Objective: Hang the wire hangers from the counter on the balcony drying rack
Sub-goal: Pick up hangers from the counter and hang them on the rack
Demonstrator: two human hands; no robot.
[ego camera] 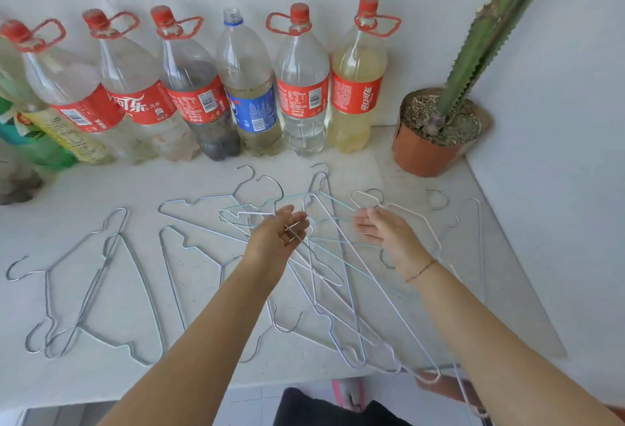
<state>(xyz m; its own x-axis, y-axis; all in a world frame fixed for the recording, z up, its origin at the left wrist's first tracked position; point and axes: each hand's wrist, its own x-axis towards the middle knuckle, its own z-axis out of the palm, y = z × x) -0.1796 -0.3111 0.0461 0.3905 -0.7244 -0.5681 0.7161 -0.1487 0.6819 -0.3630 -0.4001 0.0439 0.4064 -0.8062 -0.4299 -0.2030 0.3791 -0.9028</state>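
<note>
Wire hangers (333, 281) lie tangled on counter (209, 188), bottles (302, 87) and potted cactus (426, 151) behind

1. Silver-grey wire hangers (98, 276) showed against a white, faintly speckled desk (101, 185).
2. Other hangers (333, 276) were pale blue, white and lilac.
3. Red caps and red labels marked most bottles (302, 97); one bottle (252, 107) wore a blue label and a blue neck ring.
4. A green cactus (490, 36) rose from a terracotta-orange pot (422, 151).

One wide-angle head-worn view looks forward and down across the table (101, 188), close above both forearms. The left grip (277, 236) and right grip (385, 232) sit mid-frame, the wall (558, 121) just beyond them.
</note>
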